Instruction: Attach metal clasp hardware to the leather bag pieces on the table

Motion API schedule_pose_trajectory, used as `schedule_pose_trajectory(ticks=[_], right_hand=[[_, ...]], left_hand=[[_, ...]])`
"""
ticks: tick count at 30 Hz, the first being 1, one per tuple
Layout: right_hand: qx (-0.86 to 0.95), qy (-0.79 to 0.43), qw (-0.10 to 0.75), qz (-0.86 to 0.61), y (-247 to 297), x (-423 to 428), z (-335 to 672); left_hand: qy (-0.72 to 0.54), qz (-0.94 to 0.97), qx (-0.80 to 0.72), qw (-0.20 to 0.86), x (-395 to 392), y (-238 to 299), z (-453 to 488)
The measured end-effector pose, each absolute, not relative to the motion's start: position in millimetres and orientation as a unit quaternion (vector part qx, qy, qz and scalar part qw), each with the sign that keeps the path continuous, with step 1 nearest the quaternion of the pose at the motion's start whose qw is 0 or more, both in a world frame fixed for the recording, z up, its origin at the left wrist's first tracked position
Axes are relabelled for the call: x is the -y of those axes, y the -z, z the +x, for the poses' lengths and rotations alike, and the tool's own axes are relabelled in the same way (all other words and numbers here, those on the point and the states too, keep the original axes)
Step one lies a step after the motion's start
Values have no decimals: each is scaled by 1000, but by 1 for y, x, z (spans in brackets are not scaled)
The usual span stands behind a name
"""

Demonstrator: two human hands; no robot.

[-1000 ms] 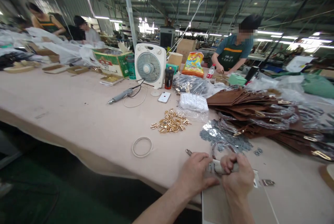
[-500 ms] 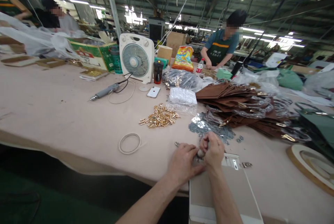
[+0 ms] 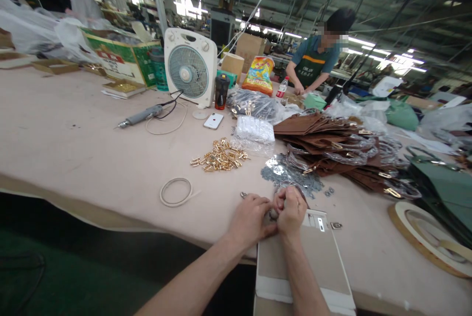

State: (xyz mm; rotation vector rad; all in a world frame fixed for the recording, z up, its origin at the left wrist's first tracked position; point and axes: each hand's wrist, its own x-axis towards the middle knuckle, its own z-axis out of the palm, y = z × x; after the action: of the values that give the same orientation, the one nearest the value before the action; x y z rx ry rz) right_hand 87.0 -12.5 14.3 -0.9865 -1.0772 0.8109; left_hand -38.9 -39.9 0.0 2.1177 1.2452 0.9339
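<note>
A flat beige panel (image 3: 320, 262) with white edges lies at the table's front edge, under both hands. My left hand (image 3: 250, 217) is closed at its upper left corner, thumb and fingers bent round the edge. Against it, my right hand (image 3: 292, 213) makes a fist over the same corner; what it grips is mostly hidden, with only a small greyish rounded bit showing between the hands. A silver metal clasp plate (image 3: 320, 225) sits on the panel's upper right part. Just right of the panel is a metal clasp (image 3: 336, 225), and a small metal piece (image 3: 242, 194) pokes out beyond my left fingers.
Beyond my hands lie grey metal plates (image 3: 287, 176), gold clasps (image 3: 221, 156) and stacked brown bag pieces (image 3: 324, 141). A cord ring (image 3: 176, 192), electric screwdriver (image 3: 142, 116), phone (image 3: 213, 120) and fan (image 3: 190, 68) are left; tape rolls (image 3: 405, 237) are right. A co-worker (image 3: 313, 60) stands opposite.
The view has shifted slightly, so the table things appear a little further left and higher. Both hands keep the same closed pose at the panel's corner.
</note>
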Motion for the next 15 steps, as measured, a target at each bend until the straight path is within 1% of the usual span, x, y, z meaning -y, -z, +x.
schedule_pose_trajectory(ticks=[4, 7, 9, 12, 15], right_hand=[[435, -382, 712, -397, -34, 18, 89], [445, -369, 738, -348, -55, 22, 89], [466, -356, 741, -328, -60, 24, 87], [505, -351, 703, -358, -49, 25, 81], [519, -373, 660, -395, -37, 25, 78]], left_hand=[[-349, 785, -453, 238, 41, 2, -40], [-347, 784, -455, 239, 42, 5, -40], [-349, 781, -458, 241, 42, 6, -39], [-350, 778, -461, 244, 43, 6, -39], [-347, 777, -466, 244, 44, 3, -39]])
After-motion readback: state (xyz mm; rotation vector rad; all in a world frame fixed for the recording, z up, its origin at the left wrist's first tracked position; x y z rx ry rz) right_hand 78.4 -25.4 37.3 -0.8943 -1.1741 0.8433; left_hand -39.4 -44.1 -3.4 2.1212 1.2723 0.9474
